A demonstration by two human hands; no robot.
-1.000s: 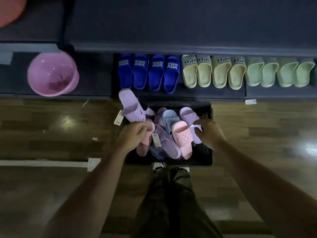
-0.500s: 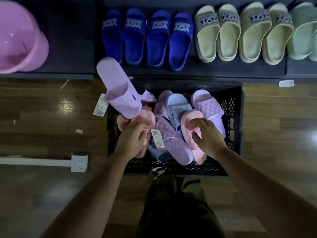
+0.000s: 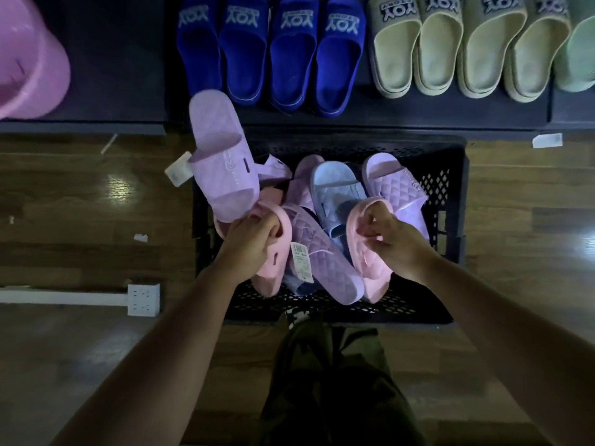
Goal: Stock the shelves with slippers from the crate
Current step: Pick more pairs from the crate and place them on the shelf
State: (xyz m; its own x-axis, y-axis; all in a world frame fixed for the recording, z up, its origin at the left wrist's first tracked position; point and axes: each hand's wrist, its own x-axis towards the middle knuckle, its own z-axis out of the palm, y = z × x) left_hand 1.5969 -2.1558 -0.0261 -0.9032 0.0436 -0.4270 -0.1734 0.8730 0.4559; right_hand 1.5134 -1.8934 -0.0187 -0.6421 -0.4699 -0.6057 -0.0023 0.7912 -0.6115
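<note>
head view: picking step. left hand (image 3: pixel 252 243) curled round a pale pink foam slipper (image 3: pixel 273 275), lilac slipper (image 3: pixel 222 149) rising from that grip; right hand (image 3: pixel 397 246) gripping a pink quilted slipper (image 3: pixel 367 265), all over the black perforated plastic crate (image 3: pixel 450 188). next, probably: lift clear onto the dark shelf (image 3: pixel 354 114). "yoy" readable on royal-blue strap slippers (image 3: pixel 289 59) and beige slippers (image 3: pixel 444 49); white price tag (image 3: pixel 302 262) illegible.

Head cam, steep down-fwd, close over crate (image 3: pixel 450 175) & shelf (image 3: pixel 418 117).

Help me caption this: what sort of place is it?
Probably a shop: blue rubber slides lined along a dark shelf, a paper price tag on a lilac quilted slipper in a black crate.
</note>
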